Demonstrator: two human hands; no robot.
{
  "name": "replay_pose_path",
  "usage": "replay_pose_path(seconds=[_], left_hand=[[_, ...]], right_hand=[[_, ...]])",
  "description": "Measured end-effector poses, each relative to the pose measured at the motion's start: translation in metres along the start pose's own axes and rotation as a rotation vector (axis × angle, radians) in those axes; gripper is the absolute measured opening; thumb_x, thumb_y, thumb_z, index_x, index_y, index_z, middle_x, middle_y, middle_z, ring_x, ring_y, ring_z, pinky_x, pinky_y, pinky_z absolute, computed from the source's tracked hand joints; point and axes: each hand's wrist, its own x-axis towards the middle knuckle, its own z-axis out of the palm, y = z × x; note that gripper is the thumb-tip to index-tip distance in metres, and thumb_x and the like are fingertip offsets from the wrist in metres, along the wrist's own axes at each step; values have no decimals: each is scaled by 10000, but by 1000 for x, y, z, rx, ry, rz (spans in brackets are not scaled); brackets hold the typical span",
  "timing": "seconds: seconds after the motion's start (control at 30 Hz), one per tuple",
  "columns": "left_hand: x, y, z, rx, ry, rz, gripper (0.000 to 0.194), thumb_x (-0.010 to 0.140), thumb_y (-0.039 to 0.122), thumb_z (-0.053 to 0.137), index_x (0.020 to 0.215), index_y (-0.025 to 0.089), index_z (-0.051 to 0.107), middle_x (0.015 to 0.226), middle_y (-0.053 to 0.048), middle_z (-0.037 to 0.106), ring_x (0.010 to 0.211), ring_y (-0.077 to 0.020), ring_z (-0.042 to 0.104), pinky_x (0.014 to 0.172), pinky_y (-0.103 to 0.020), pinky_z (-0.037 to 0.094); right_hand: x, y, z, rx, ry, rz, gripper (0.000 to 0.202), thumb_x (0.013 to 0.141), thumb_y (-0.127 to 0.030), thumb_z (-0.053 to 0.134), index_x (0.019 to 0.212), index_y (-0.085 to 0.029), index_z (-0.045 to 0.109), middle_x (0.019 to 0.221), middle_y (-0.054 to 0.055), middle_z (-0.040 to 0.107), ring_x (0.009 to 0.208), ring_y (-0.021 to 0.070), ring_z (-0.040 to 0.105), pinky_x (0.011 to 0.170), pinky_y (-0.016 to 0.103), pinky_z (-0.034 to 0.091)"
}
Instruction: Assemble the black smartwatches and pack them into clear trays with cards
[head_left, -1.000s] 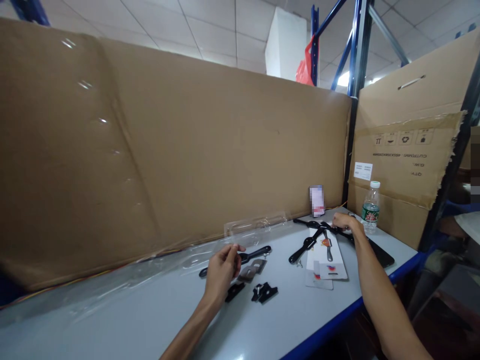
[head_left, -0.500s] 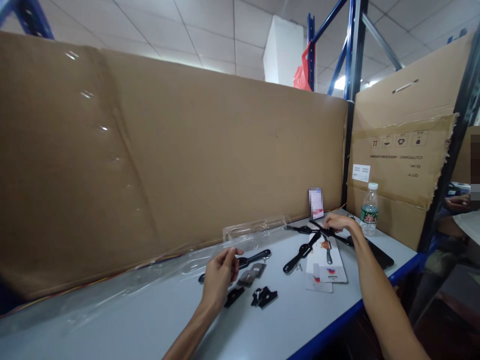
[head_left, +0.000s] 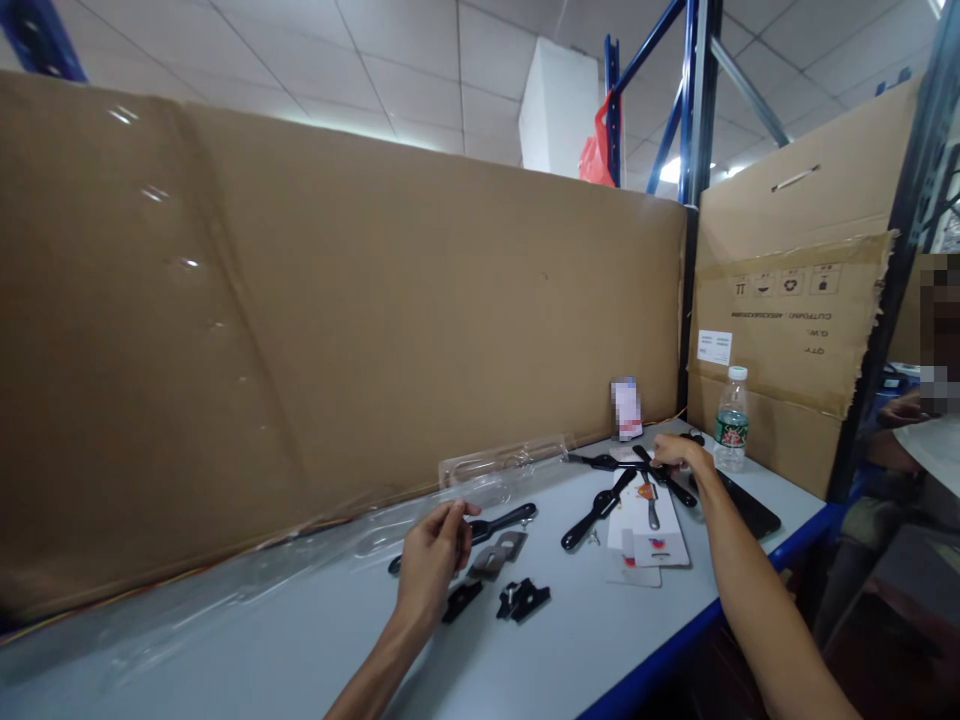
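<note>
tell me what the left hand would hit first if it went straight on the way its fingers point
Most likely the black tool just past the left hand; its height above the table is unclear, so it might pass over.

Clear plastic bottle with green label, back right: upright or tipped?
Upright: the clear plastic bottle stands on the light grey tabletop, white cap uppermost.

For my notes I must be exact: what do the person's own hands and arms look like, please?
The left hand and right hand wear no gloves. The left forearm and right forearm are bare: no sleeve, watch or bracelet shows. Rings I cannot tell.
</note>
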Motion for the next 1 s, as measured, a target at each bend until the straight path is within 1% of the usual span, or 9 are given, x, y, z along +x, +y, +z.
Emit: replay_pose_path(seconds=[0.1,0.17,0.33,0.43,0.5,0.6,0.7,0.8,1.0], left_hand=[[1,-1,0,-16,1,11,522,644,692,669,722,180,601,412,68,449,338,-89,357,361,-206,231],[2,-2,0,-17,4,13,513,648,685,668,719,182,598,412,69,448,336,-88,360,358,-204,232],[2,-4,-1,-14,14,2,500,668,674,647,737,180,605,421,69,457,336,-88,371,355,-197,234],[2,-4,-1,-9,10,5,494,669,666,649,739,179,604,417,70,454,336,-88,374,357,-197,242],[2,-4,-1,-5,10,10,492,673,664,639,744,179,604,416,71,454,336,-87,374,359,-199,241],[2,-3,-1,-7,17,8,489,679,658,626,754,175,605,422,70,458,340,-85,374,362,-197,235],[2,-2,-1,-13,19,-5,505,665,669,630,749,173,603,420,74,450,334,-82,365,358,-195,213],[2,-1,-1,-24,14,-11,514,657,676,637,750,171,601,421,77,448,334,-79,362,360,-192,214],[3,-3,-1,-19,12,-5,491,676,652,617,766,169,599,428,77,461,338,-77,364,362,-193,227]], right_hand=[[-2,-9,5,9,-136,12,44,732,-171,690,710,-143,665,497,-16,587,463,146,596,470,204,391],[-3,-14,8,21,-168,7,56,757,-162,674,716,-135,647,501,-14,589,459,136,593,477,201,401],[-4,-18,12,44,-167,8,127,792,-148,663,680,-129,606,486,9,590,441,139,589,472,208,422],[-2,-16,12,60,-153,7,84,765,-118,677,701,-130,623,497,6,605,447,144,606,458,197,417],[0,-14,9,69,-112,12,35,766,-105,662,759,-135,646,501,-11,600,455,139,609,449,186,409],[2,-7,0,48,-8,40,67,803,-116,608,820,-134,670,475,-19,564,464,133,593,442,182,398],[2,1,-9,-21,50,85,95,804,-133,607,737,-124,673,433,2,530,471,150,591,458,199,409],[2,7,-11,-73,12,120,112,774,-142,643,666,-117,658,428,19,538,484,171,608,476,213,428],[1,3,-3,-43,-129,102,74,792,-128,619,724,-120,648,470,1,573,476,150,604,480,199,430]])
